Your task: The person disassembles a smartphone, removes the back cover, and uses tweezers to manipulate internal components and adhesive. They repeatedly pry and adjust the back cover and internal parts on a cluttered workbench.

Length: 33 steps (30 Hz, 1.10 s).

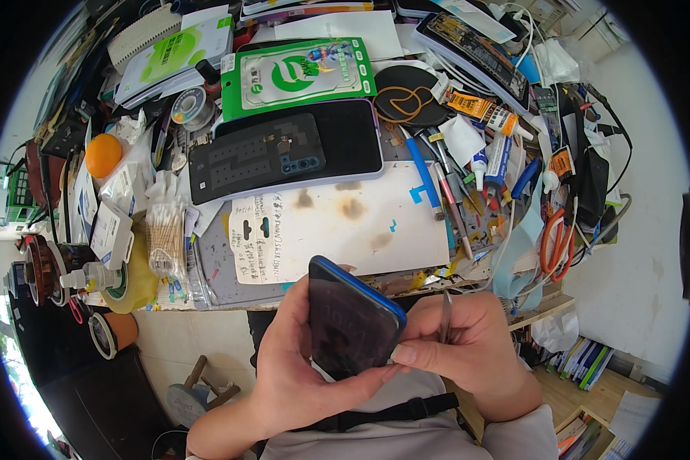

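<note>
A smartphone (353, 326) with a dark screen and a blue edge is tilted in front of my body, just off the bench's near edge. My left hand (291, 368) grips it, thumb along the lower edge and fingers behind. At the phone's right side is my right hand (464, 337), its thumb and forefinger pinched close to the phone's edge. A thin metal tool (446, 316), perhaps tweezers, sticks up from between the right hand's fingers; its lower end is hidden. Beyond them lies a white card sheet (322, 245) with scorch marks and handwriting.
A larger phone (353, 142) lies under a detached dark back panel (257, 157). Cotton swabs (166, 234), a solder spool (193, 107) and an orange (104, 156) stand left. Glue tubes (498, 165), pens (425, 172) and orange-handled pliers (553, 241) crowd the right. A stool (188, 402) stands below.
</note>
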Motion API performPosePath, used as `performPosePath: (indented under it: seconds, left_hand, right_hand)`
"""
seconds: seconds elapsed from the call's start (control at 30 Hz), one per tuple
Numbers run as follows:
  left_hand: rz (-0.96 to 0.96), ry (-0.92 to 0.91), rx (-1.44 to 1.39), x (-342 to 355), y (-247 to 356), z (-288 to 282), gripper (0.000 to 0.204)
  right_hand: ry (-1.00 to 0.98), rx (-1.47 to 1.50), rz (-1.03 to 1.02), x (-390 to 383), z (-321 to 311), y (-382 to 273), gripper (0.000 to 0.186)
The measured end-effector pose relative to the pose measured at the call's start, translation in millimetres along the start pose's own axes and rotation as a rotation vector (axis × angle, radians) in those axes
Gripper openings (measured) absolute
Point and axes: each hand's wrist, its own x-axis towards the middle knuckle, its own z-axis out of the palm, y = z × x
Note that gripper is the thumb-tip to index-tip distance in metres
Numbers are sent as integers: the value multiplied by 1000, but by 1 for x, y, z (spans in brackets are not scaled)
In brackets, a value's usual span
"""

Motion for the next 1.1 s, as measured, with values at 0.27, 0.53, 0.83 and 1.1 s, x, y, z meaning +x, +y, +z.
performPosePath:
  seconds: [0.27, 0.53, 0.83, 1.1]
  left_hand:
    - [-2, -4, 0, 0, 1, 1, 98]
    - [6, -1, -2, 0, -1, 1, 94]
    - [22, -37, 3, -1, -1, 0, 86]
    - [2, 6, 19, -1, 0, 2, 99]
  right_hand:
    - [17, 17, 28, 0, 0, 1, 10]
    - [15, 29, 7, -1, 0, 0, 10]
    - [11, 22, 25, -2, -1, 0, 10]
    - [5, 18, 6, -2, -1, 0, 10]
